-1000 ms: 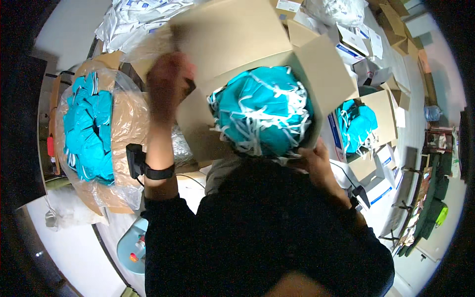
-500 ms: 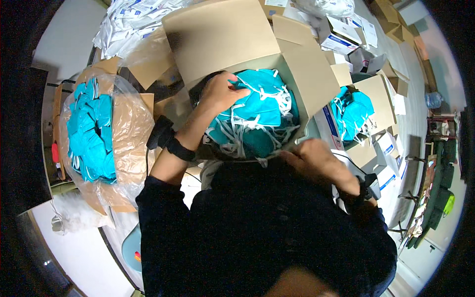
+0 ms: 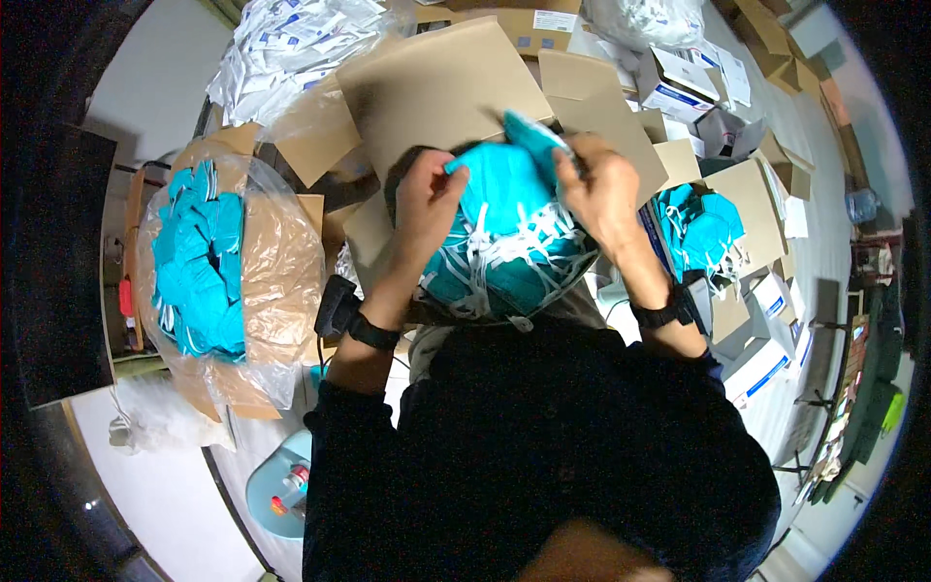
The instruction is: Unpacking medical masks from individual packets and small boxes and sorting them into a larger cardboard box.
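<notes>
In front of me an open cardboard box (image 3: 436, 92) holds a heap of teal face masks (image 3: 529, 276) with tangled white straps. My left hand (image 3: 425, 204) is closed, thumb and fingers pinching the upper left edge of a teal face mask (image 3: 499, 181) above the heap. On the other side, my right hand (image 3: 603, 189) grips a second teal face mask (image 3: 529, 136), seen nearly edge-on and tilted, its outline blurred. The two masks overlap, and where they meet I cannot make out. White straps hang below them.
At left stands a plastic-lined carton (image 3: 276, 262) with more teal masks (image 3: 199, 262). Another box of masks (image 3: 703, 233) is at right, beside white cartons (image 3: 756, 364). White packets (image 3: 291, 58) are piled at the far left. A light-blue stool (image 3: 272, 500) stands at lower left.
My right hand has risen from the box's near edge to above the heap and now grips a mask. The left hand has lifted a mask's edge. The view has shifted slightly.
</notes>
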The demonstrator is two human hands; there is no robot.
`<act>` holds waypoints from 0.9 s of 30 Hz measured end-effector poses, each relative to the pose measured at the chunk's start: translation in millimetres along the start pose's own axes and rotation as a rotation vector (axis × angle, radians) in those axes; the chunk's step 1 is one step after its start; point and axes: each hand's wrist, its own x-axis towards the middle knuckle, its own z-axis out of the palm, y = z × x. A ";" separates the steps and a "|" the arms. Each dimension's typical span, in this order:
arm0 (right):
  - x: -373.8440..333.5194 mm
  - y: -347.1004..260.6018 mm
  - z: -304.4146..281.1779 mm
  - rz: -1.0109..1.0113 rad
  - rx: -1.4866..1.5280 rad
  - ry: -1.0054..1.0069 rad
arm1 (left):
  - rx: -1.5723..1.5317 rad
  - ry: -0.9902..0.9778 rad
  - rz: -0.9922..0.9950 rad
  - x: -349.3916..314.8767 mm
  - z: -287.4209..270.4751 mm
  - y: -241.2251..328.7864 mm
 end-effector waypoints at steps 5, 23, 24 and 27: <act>3.7 -25.2 -9.1 -0.294 0.095 0.271 | -0.158 0.169 -0.065 10.9 -8.8 11.2; 32.2 -36.7 -1.2 0.241 0.777 -0.139 | -0.498 0.026 0.058 23.7 -13.6 60.6; 33.3 -31.6 0.8 0.324 0.860 -0.207 | -0.519 0.108 0.072 25.3 -6.7 57.6; 40.6 -27.9 2.3 0.223 0.809 0.025 | -0.490 0.148 0.047 26.2 -3.8 50.3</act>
